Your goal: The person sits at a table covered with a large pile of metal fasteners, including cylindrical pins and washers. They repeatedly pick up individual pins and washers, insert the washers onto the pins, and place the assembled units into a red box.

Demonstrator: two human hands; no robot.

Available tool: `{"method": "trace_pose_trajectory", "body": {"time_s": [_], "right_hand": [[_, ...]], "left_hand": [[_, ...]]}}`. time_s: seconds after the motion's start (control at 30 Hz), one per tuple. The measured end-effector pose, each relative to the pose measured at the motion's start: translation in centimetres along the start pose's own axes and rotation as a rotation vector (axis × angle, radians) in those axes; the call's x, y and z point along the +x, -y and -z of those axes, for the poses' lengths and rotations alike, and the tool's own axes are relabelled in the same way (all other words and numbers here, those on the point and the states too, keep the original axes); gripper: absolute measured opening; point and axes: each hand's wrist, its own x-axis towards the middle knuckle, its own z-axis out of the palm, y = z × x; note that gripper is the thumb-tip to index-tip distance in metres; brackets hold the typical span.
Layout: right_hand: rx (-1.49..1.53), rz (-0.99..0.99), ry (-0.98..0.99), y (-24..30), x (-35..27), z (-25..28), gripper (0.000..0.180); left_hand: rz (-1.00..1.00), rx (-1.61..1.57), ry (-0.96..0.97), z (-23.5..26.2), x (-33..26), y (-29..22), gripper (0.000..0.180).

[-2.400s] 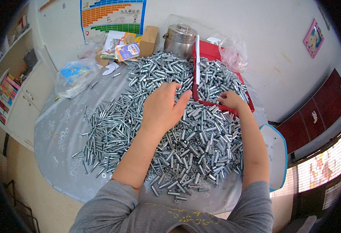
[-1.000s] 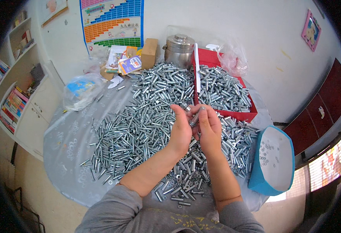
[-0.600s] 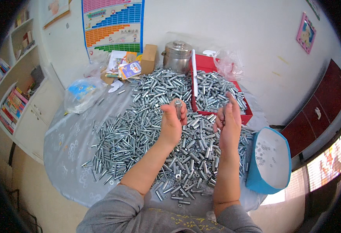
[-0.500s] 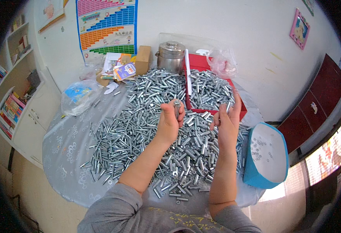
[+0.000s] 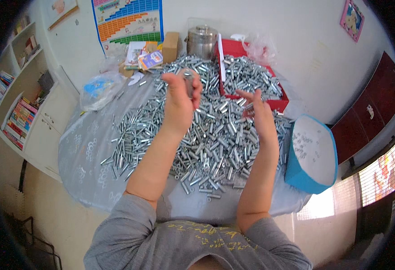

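Note:
My left hand [image 5: 180, 104] is raised over the far part of the pile, its fingers closed round a thick metal bolt [image 5: 188, 80] that stands upright with a nut-like end on top. To the right of it, my right hand [image 5: 265, 120] hovers above the pile near the red box, fingers stretched and spread, with nothing visible in them. Below both hands spreads a large heap of silvery metal sleeves and bolts [image 5: 211, 141]. More of these parts fill the red box [image 5: 277, 106] at the back right.
At the right edge stands a blue box [image 5: 302, 174] with small rings on its pale inside. Behind the heap are a steel pot [image 5: 202, 42], a cardboard box [image 5: 171, 47] and booklets [image 5: 150, 59]. A plastic bag [image 5: 99, 92] lies at the left on the grey tablecloth [image 5: 87, 148].
My left hand has moved left and away from my right hand, still holding the bolt. My right hand has opened from round a metal piece. The whole view has shifted.

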Motion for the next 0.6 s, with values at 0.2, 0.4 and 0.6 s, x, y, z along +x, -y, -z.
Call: {"method": "trace_pose_trajectory", "body": {"time_s": [0.2, 0.4, 0.6], "right_hand": [[-0.077, -0.089, -0.275, -1.3, -0.1, -0.1, 0.047], [0.074, 0.191, -0.199, -1.4, 0.9, 1.3, 0.032], [0.122, 0.092, -0.347, 1.4, -0.5, 0.1, 0.026]], "left_hand": [[-0.032, 0.006, -0.024, 3.0, -2.5, 0.4, 0.076], [0.035, 0.114, 0.054, 3.5, -3.3, 3.0, 0.073], [-0.100, 0.083, -0.050, 3.7, -1.2, 0.9, 0.077]]}}
